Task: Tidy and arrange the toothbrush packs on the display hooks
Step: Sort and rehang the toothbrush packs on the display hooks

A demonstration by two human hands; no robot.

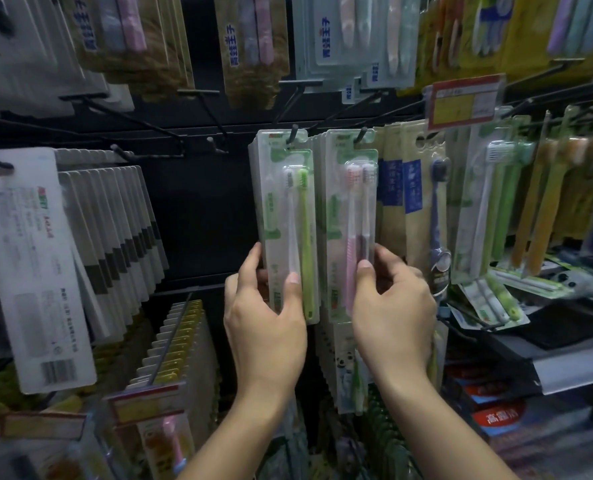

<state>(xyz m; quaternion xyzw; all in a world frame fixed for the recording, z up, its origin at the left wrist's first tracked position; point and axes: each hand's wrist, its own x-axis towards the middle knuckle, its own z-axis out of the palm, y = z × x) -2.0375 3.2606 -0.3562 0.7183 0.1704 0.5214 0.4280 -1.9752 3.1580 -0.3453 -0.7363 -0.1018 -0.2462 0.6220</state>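
**Two hands straighten two hanging toothbrush packs**

The person is in the middle of the tidying step. Both hands are up at the middle of the frame, each one holding the bottom part of a pack that hangs on a hook.

The left hand (265, 323) pinches the clear plastic pack with a white brush and a green brush (289, 223). The thumb lies on the front and the fingers curl round the left edge. The right hand (392, 306) pinches the clear plastic pack with two pink brushes (352, 223) just beside it. Its thumb is on the front too, and its fingers reach round the right edge.

Both packs hang from thin black metal hooks (293, 133) near the middle top of the frame. More packs of the same kind hang behind each one. The two front packs look nearly straight and side by side, with a small gap between them.

The next move probably calls for a soft push back, so each stack sits flat and even. Then the hands can let go. Pulling down hard could tear the hole at the top of a pack.

At the lower right of the frame, some loose toothbrush packs (492, 299) lie on a dark shelf (516, 348). They likely need hanging up as well.
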